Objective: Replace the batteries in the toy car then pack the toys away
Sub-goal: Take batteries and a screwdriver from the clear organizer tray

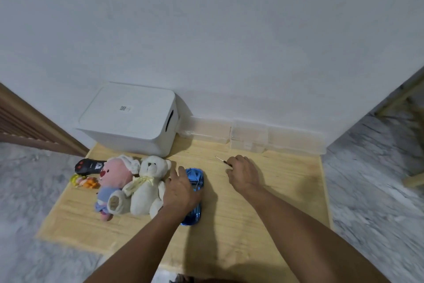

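Observation:
A shiny blue toy car (195, 179) lies on the wooden table (263, 232), nose pointing away from me. My left hand (180, 188) lies over the car's left side, fingers wrapped on its body. My right hand (243, 173), further right, grips a thin screwdriver (221, 160) whose metal tip points up and left. A white teddy bear (146, 181) and a pink plush toy (114, 181) lie just left of the car. A black remote control (89, 165) and a small yellow-orange toy (83, 181) sit at the table's left edge.
A white lidded storage box (130, 120) stands at the back left against the wall. Clear plastic containers (252, 136) line the back edge on the right. Marble floor surrounds the table, and a wooden frame (410, 99) stands at far right.

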{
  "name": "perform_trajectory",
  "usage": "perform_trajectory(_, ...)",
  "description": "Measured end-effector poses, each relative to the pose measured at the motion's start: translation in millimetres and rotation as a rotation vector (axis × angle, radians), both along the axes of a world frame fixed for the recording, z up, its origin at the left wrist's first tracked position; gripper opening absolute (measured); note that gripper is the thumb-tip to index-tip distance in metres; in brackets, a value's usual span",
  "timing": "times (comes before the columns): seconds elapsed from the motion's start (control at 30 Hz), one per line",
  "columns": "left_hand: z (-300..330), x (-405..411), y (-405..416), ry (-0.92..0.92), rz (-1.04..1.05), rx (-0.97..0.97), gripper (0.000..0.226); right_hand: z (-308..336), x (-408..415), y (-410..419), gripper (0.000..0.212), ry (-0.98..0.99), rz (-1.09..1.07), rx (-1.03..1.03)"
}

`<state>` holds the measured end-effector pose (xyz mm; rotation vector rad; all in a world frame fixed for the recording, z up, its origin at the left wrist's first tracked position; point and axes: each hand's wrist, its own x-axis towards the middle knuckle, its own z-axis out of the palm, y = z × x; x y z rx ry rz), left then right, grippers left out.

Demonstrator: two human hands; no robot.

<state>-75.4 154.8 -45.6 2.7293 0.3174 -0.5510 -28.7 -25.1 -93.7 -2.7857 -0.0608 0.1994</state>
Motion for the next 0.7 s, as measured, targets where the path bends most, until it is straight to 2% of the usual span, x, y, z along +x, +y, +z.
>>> perform_trajectory(0.27,-2,-12,6,-0.047,-0.008,-0.056,0.087,-21,-24,-2,0.025,-0.234,0.045,-0.054)
perform_trajectory(0.5,-4,-9,7,-0.025,-0.018,-0.071,0.088,-24,-30,-15,0.059,-0.134,0.002,-0.074)
perform_trajectory(0.7,-4,-5,0,-0.016,-0.035,-0.06,0.082,-51,-35,-30,0.049,-0.067,0.061,-0.085)
